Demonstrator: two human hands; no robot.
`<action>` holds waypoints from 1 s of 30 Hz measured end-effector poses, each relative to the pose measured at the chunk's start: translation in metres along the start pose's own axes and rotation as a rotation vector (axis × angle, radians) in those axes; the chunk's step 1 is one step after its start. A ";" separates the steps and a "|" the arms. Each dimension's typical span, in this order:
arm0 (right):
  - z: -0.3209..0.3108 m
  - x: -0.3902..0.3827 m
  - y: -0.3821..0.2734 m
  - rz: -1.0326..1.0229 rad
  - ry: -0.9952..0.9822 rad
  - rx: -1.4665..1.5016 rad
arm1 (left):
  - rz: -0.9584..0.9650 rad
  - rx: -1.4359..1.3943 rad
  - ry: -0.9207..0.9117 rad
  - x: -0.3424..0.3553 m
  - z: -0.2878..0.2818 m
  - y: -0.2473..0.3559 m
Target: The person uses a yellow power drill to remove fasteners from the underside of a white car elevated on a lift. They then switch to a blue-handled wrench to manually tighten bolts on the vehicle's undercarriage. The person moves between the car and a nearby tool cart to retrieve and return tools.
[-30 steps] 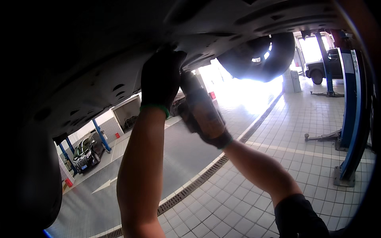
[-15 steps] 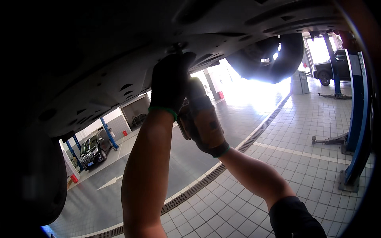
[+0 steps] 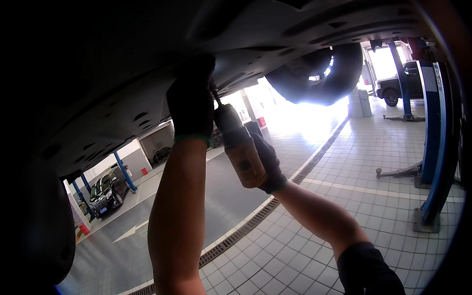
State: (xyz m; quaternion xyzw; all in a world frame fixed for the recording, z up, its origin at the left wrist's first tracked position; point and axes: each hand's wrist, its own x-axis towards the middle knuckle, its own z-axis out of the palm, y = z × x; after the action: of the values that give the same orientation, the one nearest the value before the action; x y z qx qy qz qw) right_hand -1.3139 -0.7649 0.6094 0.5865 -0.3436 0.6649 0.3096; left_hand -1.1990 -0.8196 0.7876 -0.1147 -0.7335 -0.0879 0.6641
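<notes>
Above me is the dark underbody panel (image 3: 123, 110) of a raised vehicle. In a black glove with a green cuff, my left hand (image 3: 189, 105) reaches up against it; its fingers are lost in shadow, so what they touch cannot be made out. My right hand (image 3: 268, 164), also in a dark glove, is closed around a cordless power driver (image 3: 242, 152) with a brownish body and a dark nose. The driver tilts up and left. Its thin bit (image 3: 215, 94) shows beside my left hand, the tip hidden near the panel.
A wheel (image 3: 319, 76) of the raised vehicle hangs beyond my hands. Blue lift posts (image 3: 430, 142) with a low lift arm (image 3: 400, 170) stand at right. A floor drain grate (image 3: 236, 238) crosses the tiles. Parked at far left is a black car (image 3: 108, 191).
The driver has dropped slightly away from the panel and turned in my right hand, so its bit now shows. My left hand has shifted a little left. The view has also shifted slightly.
</notes>
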 end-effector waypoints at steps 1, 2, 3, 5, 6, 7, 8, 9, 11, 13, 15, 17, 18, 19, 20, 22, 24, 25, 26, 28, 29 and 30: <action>-0.007 0.002 0.000 -0.047 0.001 -0.050 | 0.073 -0.002 0.031 0.001 0.004 -0.004; -0.014 0.004 -0.001 -0.096 0.006 -0.102 | 0.146 -0.005 0.062 0.002 0.008 -0.008; -0.021 0.004 0.000 -0.144 0.008 -0.153 | 0.219 -0.008 0.094 0.003 0.013 -0.012; -0.033 -0.002 0.002 -0.164 -0.065 -0.143 | 0.024 -0.262 0.089 -0.001 0.015 -0.027; -0.039 -0.006 0.004 -0.175 -0.102 -0.138 | -0.042 -0.346 0.120 -0.005 0.019 -0.035; -0.050 -0.011 0.008 -0.173 -0.104 -0.164 | -0.104 -0.443 0.147 -0.006 0.028 -0.033; -0.060 -0.017 0.012 -0.171 -0.106 -0.190 | -0.135 -0.497 0.207 -0.011 0.040 -0.031; -0.069 -0.023 0.018 -0.116 -0.097 -0.161 | -0.417 -0.715 0.201 -0.019 0.050 -0.030; -0.076 -0.035 0.028 0.033 -0.067 -0.026 | -0.659 -0.981 0.142 -0.039 0.051 -0.028; -0.082 -0.041 0.044 0.222 -0.022 0.190 | -0.906 -1.089 0.215 -0.055 0.063 -0.053; -0.095 -0.048 0.060 0.269 0.039 0.368 | -1.031 -1.130 0.175 -0.069 0.083 -0.069; -0.117 -0.050 0.091 0.419 0.023 0.905 | -1.024 -1.192 0.037 -0.073 0.101 -0.075; -0.128 -0.050 0.107 0.498 0.032 1.070 | -1.008 -1.251 -0.054 -0.071 0.113 -0.071; -0.136 -0.048 0.118 0.514 0.055 1.035 | -0.830 -1.101 -0.195 -0.073 0.119 -0.069; -0.145 -0.044 0.126 0.525 0.080 0.998 | -0.759 -1.012 -0.201 -0.066 0.132 -0.060; -0.150 -0.029 0.119 0.477 0.130 0.579 | -0.398 -0.772 -0.255 -0.056 0.148 -0.056; -0.146 -0.018 0.111 0.230 0.110 0.075 | -0.261 -0.744 -0.297 -0.039 0.170 -0.047; -0.146 -0.012 0.107 0.122 0.149 -0.178 | -0.288 -0.842 -0.281 -0.032 0.182 -0.037; -0.152 -0.005 0.108 0.107 0.153 -0.219 | -0.278 -0.816 -0.317 -0.023 0.188 -0.028; -0.169 0.001 0.126 0.095 0.145 -0.032 | -0.249 -0.760 -0.381 -0.008 0.199 -0.015; -0.178 0.005 0.134 0.088 0.140 0.060 | -0.264 -0.797 -0.397 -0.002 0.206 -0.012; -0.185 0.006 0.147 0.143 0.165 0.347 | -0.280 -0.833 -0.413 0.003 0.212 -0.011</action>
State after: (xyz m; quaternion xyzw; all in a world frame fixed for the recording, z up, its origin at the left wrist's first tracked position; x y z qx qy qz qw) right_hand -1.5389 -0.6973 0.5875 0.5486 -0.2382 0.7803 0.1828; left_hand -1.4048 -0.7699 0.7686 -0.2859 -0.7609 -0.4380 0.3840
